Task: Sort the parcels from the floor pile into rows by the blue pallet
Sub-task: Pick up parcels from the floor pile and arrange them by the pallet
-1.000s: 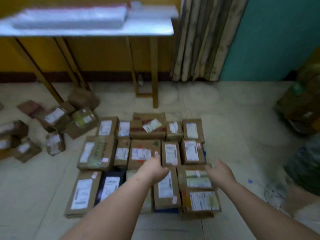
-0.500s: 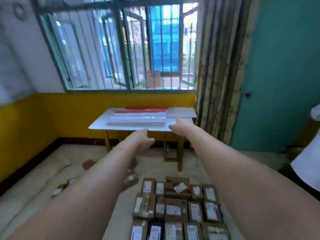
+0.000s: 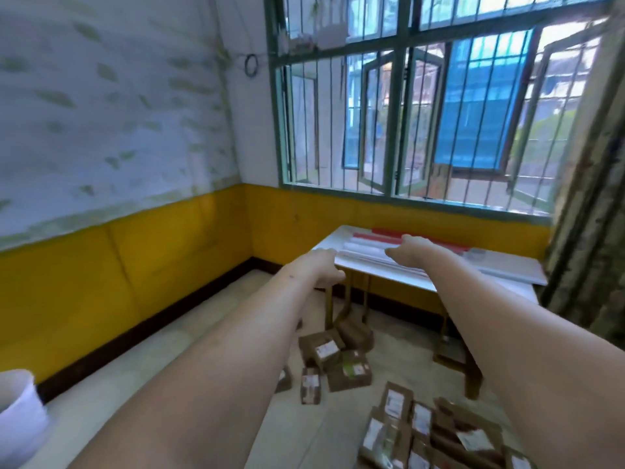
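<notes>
Both my arms reach straight ahead at chest height, holding nothing. My left hand hangs relaxed with fingers drooping, and my right hand does the same a little to its right. Far below them a loose pile of brown cardboard parcels with white labels lies on the floor by the table legs. Sorted parcels in rows fill the bottom right of the view. The blue pallet is hidden from sight.
A white table with long red and white packages stands under the barred window. A yellow and white wall runs along the left. A white bucket sits bottom left. A curtain hangs at right.
The view has swung up from the rows and turned left toward the wall corner. Both arms rose from just over the rows and stay stretched out, empty.
</notes>
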